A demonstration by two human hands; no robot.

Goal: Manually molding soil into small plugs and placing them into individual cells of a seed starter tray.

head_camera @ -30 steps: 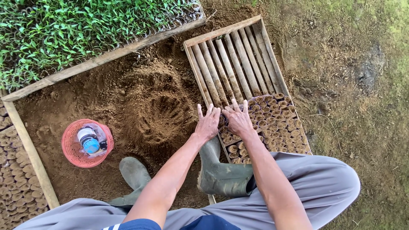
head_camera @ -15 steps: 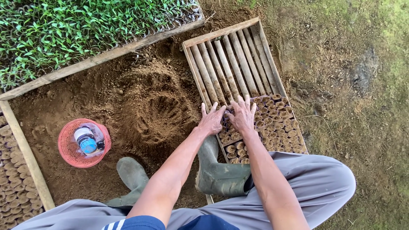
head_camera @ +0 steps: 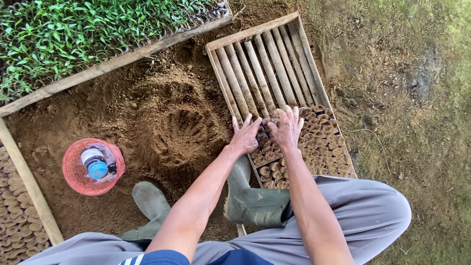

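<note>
Biggest thing in view is the heap of loose brown soil (head_camera: pixel 171 132), scooped into a hollow at its middle, lying between a seedling bed (head_camera: pixel 73 34) of green sprouts at top left and a slatted wooden tray (head_camera: pixel 267 68) at right. The tray's far half shows bare round slats; its near half is packed w/ rows of small soil-filled pots (head_camera: pixel 324 142), touching one another. A second wooden frame at far left holds more filled pots (head_camera: pixel 17 216).

Both hands rest on the near pots. The left hand (head_camera: pixel 245 137) lies flat at the tray's left rail, fingers spread wide. The right hand (head_camera: pixel 287 128) lies just beside it, fingers splayed over the front row of pots. Whether either pinches a pot underneath can't be told; prob. they only press down.

Risk, as a judgement: the front row has nothing but open slats ahead of it, so a hard push could tip pots over & spill soil through the gaps. The green rubber boots (head_camera: pixel 252 201) sit close to the tray's near end; a shift of the foot could jar it.

Smallest: a pink mesh basket (head_camera: pixel 93 169) on the soil at left, holding a blue-capped bottle (head_camera: pixel 94 163) in clear wrap.
</note>
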